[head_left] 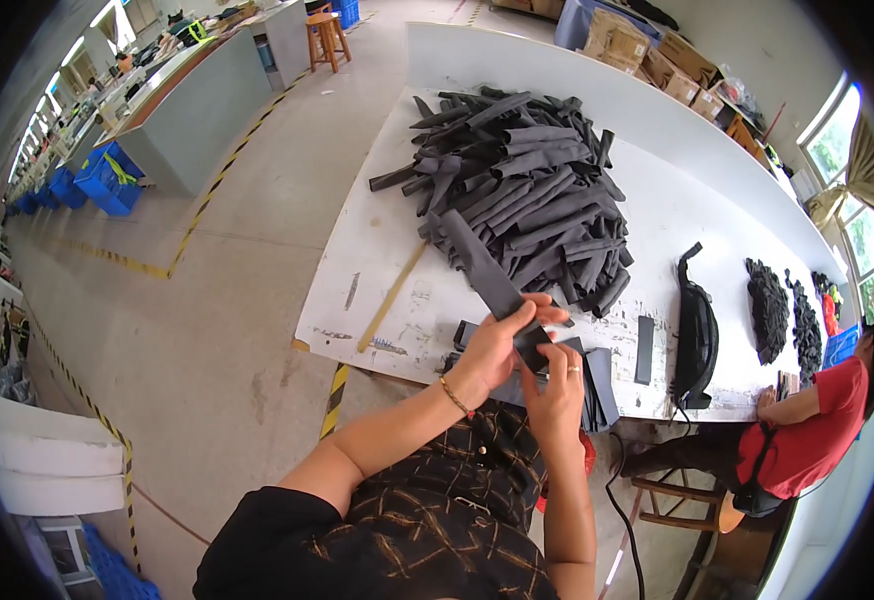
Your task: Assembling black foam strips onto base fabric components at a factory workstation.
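A long, flat black fabric sleeve is held at its near end in front of me, its far end reaching up over the pile. My left hand is closed around it, thumb on top. My right hand, with a ring on one finger, pinches its near end from the right. Beyond my hands a large heap of similar dark fabric sleeves covers the table's middle. Flat black pieces lie stacked at the table's front edge, partly hidden by my right hand.
On the white table lie a wooden stick, a single black strip and a curved black bag-like piece. Two more dark heaps stand at right. A person in red sits there. A cable hangs down.
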The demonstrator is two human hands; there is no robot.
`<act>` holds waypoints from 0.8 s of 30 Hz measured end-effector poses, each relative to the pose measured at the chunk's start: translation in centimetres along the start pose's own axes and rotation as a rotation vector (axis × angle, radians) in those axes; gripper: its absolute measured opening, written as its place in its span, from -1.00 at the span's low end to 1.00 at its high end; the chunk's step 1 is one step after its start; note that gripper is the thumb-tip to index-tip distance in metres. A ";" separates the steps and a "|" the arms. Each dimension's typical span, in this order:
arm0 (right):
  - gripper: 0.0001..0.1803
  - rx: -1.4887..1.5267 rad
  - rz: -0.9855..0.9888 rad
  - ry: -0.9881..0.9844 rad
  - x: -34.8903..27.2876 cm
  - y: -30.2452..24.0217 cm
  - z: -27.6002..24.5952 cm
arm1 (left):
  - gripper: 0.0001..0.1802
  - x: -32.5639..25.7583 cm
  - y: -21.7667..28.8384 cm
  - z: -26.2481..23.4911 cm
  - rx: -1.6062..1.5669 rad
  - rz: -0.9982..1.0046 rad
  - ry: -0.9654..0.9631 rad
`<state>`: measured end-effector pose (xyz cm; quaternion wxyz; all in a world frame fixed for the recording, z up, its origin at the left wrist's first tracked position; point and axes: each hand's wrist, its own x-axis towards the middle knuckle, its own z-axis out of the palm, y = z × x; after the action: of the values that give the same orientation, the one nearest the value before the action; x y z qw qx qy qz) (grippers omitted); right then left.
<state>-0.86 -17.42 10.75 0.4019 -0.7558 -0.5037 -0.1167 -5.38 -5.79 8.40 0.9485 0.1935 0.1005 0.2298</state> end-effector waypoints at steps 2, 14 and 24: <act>-0.76 0.033 0.032 -0.093 -1.2 1.4 -0.4 | -0.73 0.2 0.7 0.0 0.073 0.058 -0.040; -0.81 0.088 -0.100 -0.023 -1.5 1.5 -1.6 | -0.66 0.6 2.8 0.6 0.025 0.097 -0.081; -0.75 0.132 -0.155 0.022 -0.5 1.2 -2.1 | -0.69 -1.7 -0.4 2.3 -0.060 0.082 -0.100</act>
<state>0.40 -19.51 11.28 0.4460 -0.6850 -0.5629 -0.1226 -6.06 -7.61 10.48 0.9475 0.1801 0.0378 0.2615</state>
